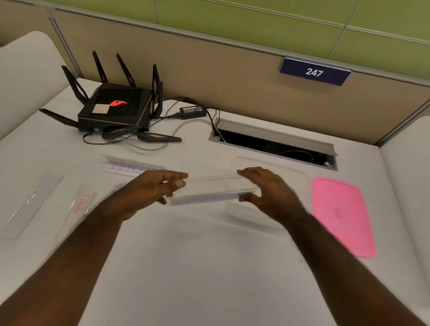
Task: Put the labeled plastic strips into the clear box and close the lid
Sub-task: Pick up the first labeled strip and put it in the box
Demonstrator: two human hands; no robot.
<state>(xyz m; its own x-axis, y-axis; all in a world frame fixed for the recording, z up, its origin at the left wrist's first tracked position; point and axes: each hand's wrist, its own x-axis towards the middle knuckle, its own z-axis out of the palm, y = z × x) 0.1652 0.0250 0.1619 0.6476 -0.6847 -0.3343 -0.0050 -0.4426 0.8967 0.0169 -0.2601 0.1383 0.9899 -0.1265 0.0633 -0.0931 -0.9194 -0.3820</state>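
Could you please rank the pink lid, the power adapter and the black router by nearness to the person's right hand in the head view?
From the right hand:
1. Pink lid, just right of it.
2. Power adapter, farther back-left.
3. Black router, far back-left.

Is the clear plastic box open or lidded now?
Open: the flat pink lid lies on the white desk right of the clear plastic box, apart from it.

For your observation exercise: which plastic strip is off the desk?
The strip held between both hands, left hand, right hand; the others lie flat on the desk.
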